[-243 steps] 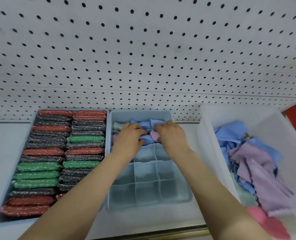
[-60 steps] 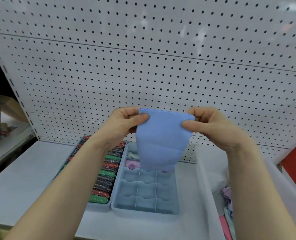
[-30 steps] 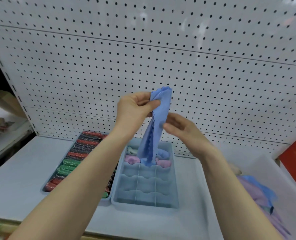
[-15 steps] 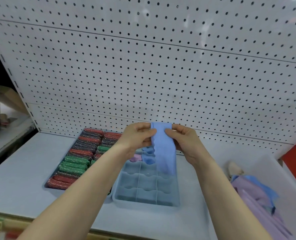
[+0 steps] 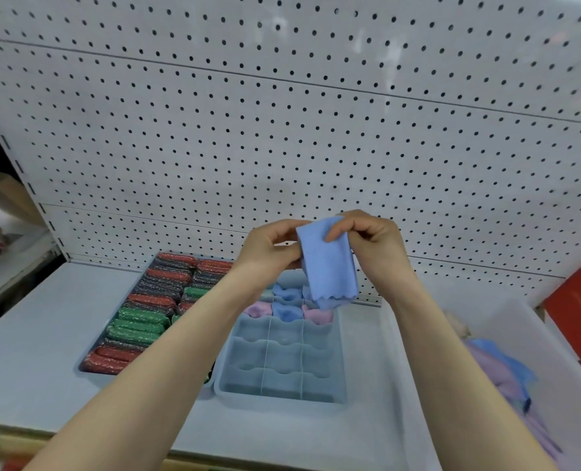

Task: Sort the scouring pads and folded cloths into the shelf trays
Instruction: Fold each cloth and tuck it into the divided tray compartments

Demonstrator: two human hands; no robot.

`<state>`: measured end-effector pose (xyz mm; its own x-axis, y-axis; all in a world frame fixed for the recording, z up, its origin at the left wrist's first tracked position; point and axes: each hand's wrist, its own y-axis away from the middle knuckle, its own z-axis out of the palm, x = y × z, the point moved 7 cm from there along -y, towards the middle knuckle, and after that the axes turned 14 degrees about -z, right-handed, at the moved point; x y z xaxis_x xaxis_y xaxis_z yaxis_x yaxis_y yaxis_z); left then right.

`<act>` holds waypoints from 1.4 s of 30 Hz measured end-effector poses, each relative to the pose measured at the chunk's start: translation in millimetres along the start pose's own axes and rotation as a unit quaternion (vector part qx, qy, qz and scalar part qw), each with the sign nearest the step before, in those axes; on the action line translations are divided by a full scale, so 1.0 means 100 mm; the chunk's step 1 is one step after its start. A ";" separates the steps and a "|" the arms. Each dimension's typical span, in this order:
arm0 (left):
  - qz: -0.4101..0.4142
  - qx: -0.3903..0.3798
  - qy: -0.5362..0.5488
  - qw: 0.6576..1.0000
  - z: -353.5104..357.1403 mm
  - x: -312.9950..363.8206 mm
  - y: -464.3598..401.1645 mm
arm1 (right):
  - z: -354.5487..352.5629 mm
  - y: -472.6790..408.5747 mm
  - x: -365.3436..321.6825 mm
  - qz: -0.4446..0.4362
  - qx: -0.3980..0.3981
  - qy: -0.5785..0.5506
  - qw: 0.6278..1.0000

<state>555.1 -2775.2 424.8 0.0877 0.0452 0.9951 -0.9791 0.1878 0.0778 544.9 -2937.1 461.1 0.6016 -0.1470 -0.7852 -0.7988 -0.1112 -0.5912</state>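
Holding a folded blue cloth (image 5: 328,263) up before the pegboard (image 5: 282,124), both hands meet at its top edge in the head view, the only one given. The left hand (image 5: 270,248) pinches the cloth's upper left corner between thumb and curled fingers (image 5: 284,232); the right hand (image 5: 372,246) grips the upper right corner, its fingers bent over the front of the fabric. The cloth hangs straight down from the fingers, its scalloped lower hem free in the air.

Directly below the fingers sits the divided tray (image 5: 279,355) on the shelf (image 5: 27,334). Its far compartments hold rolled cloths (image 5: 284,305) in blue, pink and a pale shade, and the hanging hem overlaps the far right one from this angle; whether it touches cannot be told. The nearer compartments show only bare plastic.

Left of the fingers and lower, touching the divided tray's side, a second tray (image 5: 88,370) is packed with scouring pads (image 5: 139,321) in red, green and dark speckled rows.

Right of the fingers and lower, a translucent white bin (image 5: 398,368) holds loose cloths (image 5: 500,372) in lilac and blue. A red box (image 5: 578,307) stands beyond it at the frame's edge.
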 end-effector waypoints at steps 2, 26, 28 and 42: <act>0.004 0.022 0.010 1.000 -0.03 0.01 0.00 | 0.03 0.02 -0.03 -0.015 -0.013 -0.019 1.000; -0.097 0.046 -0.006 0.994 -0.20 -0.14 0.09 | 0.30 0.20 0.15 0.095 -0.068 -0.079 0.990; -0.106 0.067 0.022 0.992 -0.27 -0.16 0.09 | 0.34 0.24 0.12 0.079 -0.132 -0.097 0.983; -0.058 -0.026 -0.003 0.998 -0.25 -0.27 0.23 | 0.37 0.39 0.35 0.169 0.005 -0.117 0.979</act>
<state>534.7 -2747.9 398.6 0.1989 0.0135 0.9799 -0.9517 0.2415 0.1899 535.3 -2910.3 403.8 0.2865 0.0556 -0.9564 -0.9531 -0.0854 -0.2905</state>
